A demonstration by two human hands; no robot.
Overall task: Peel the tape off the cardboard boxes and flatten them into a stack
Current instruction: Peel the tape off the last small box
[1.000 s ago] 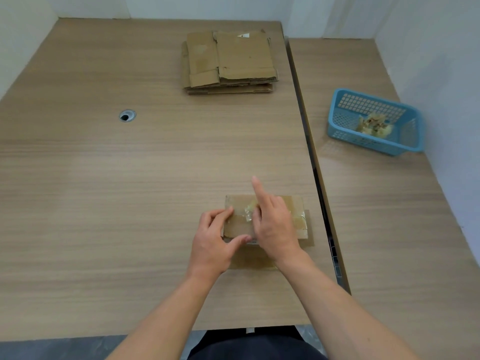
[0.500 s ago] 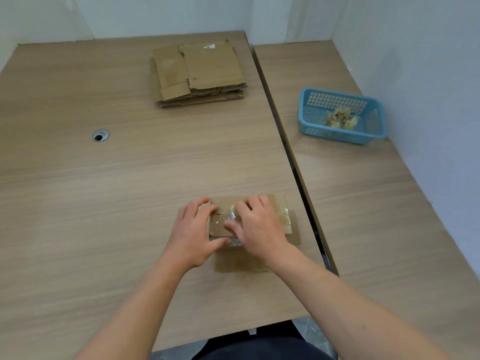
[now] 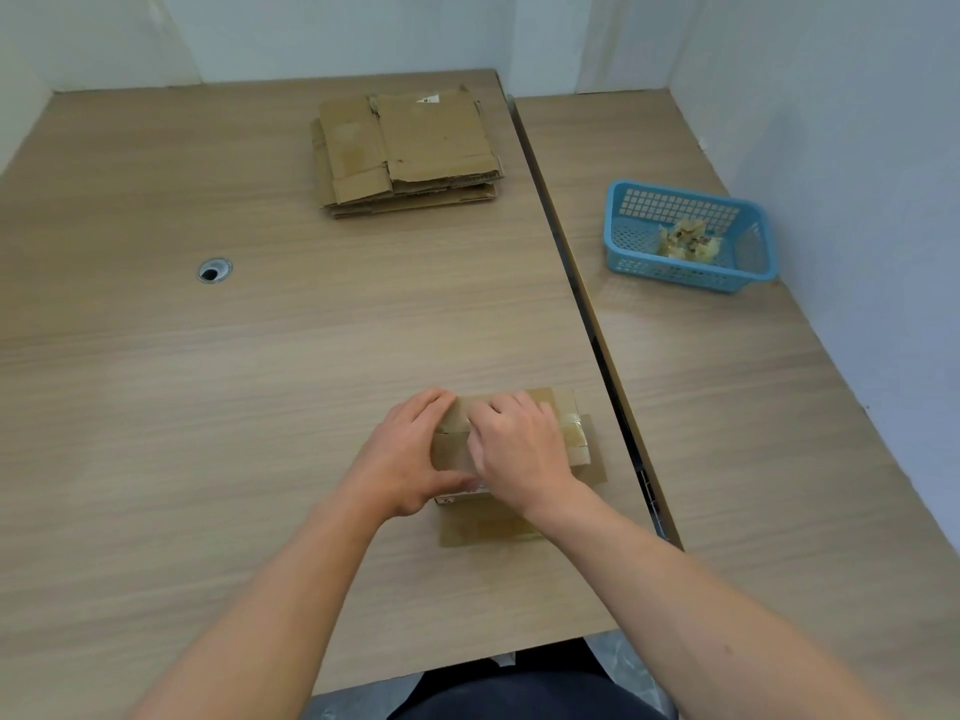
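Observation:
A small brown cardboard box (image 3: pixel 451 452) stands near the table's front edge, with an open flap lying flat on the table toward me. Clear tape (image 3: pixel 574 437) runs over its right end. My left hand (image 3: pixel 410 459) grips the box's left end, fingers over the top and thumb on the near side. On top of the box, my right hand (image 3: pixel 519 454) has its fingers curled at the middle seam, where the loosened tape is; the fingertips are hidden. A stack of flattened boxes (image 3: pixel 410 153) lies at the back of the table.
A blue plastic basket (image 3: pixel 680 197) holding crumpled tape scraps (image 3: pixel 688 241) sits on the right-hand table near the wall. A narrow gap (image 3: pixel 587 314) separates the two tables. A cable hole (image 3: pixel 214 271) is set in the left table.
My right hand's raised forefinger came down and its fingers curled onto the box top. My left hand closed further round the box's left end. The camera tilted, shifting the whole scene.

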